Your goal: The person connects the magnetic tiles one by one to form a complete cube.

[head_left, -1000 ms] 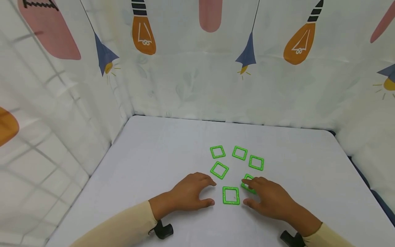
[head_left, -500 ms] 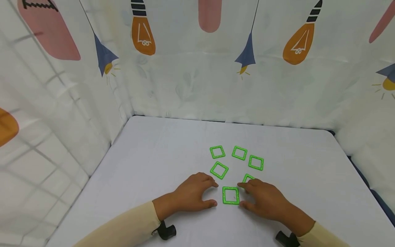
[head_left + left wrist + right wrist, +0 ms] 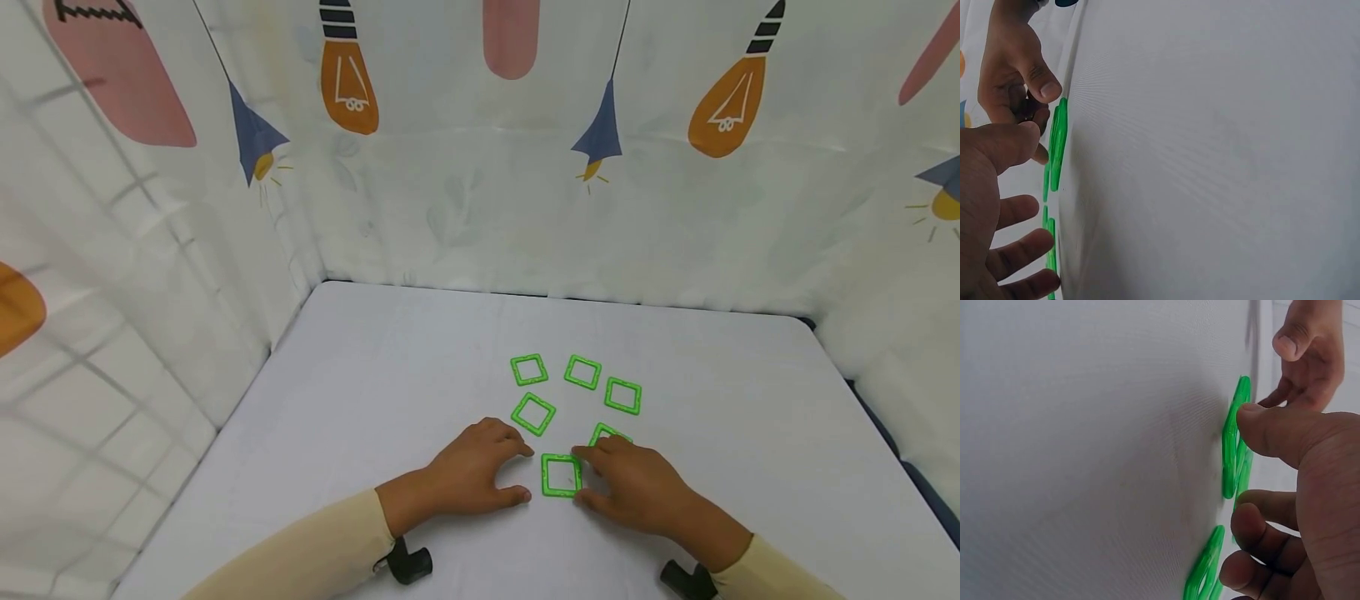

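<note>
A green plastic square frame [image 3: 545, 476] lies flat on the white table between the two hands. My right hand [image 3: 637, 486] is at its right side, thumb and index fingertip at the two right corners, seemingly touching them. A second green square [image 3: 600, 431] is partly hidden behind that hand. To the left, my left hand [image 3: 476, 468] rests low over the table with thumb and fingers apart, holding nothing. A small gap separates it from the near square. In the right wrist view the thumb overlaps the edge of a green square [image 3: 1230, 450].
Farther back lie several more green squares: one at back left [image 3: 525, 357], one below it [image 3: 521, 404], one at back middle [image 3: 587, 361] and one to the right [image 3: 608, 392]. A printed white curtain [image 3: 465, 208] hangs behind the table [image 3: 405, 358].
My right hand has moved left, off the partly hidden square and up to the near square's right side. My left hand has shifted slightly right. The squares look unmoved.
</note>
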A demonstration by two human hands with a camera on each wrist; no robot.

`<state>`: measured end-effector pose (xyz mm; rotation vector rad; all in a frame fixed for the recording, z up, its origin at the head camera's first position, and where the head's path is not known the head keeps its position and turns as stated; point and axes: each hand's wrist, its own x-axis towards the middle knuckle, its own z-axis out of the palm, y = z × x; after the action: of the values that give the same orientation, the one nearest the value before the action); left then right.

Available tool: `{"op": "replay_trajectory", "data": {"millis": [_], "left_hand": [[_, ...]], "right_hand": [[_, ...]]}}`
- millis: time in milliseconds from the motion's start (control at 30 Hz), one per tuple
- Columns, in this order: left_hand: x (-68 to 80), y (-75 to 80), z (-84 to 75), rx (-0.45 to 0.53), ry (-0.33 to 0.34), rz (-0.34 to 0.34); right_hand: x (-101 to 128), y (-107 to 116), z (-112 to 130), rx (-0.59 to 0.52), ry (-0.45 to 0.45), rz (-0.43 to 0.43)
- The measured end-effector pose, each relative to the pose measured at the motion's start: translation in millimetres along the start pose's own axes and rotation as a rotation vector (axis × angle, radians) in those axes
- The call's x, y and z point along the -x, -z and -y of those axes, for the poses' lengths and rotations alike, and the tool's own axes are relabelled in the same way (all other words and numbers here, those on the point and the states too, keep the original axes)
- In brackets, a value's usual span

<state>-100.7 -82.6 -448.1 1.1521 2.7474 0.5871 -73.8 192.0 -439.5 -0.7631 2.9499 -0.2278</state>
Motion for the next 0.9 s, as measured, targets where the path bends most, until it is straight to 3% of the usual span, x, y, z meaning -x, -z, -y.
{"op": "replay_trajectory", "data": {"millis": [900], "left_hand": [[3.0, -3.6, -1.4, -0.046, -0.007, -0.005]], "right_hand": [[-3, -8, 15, 0.002, 0.068, -0.043]]}}
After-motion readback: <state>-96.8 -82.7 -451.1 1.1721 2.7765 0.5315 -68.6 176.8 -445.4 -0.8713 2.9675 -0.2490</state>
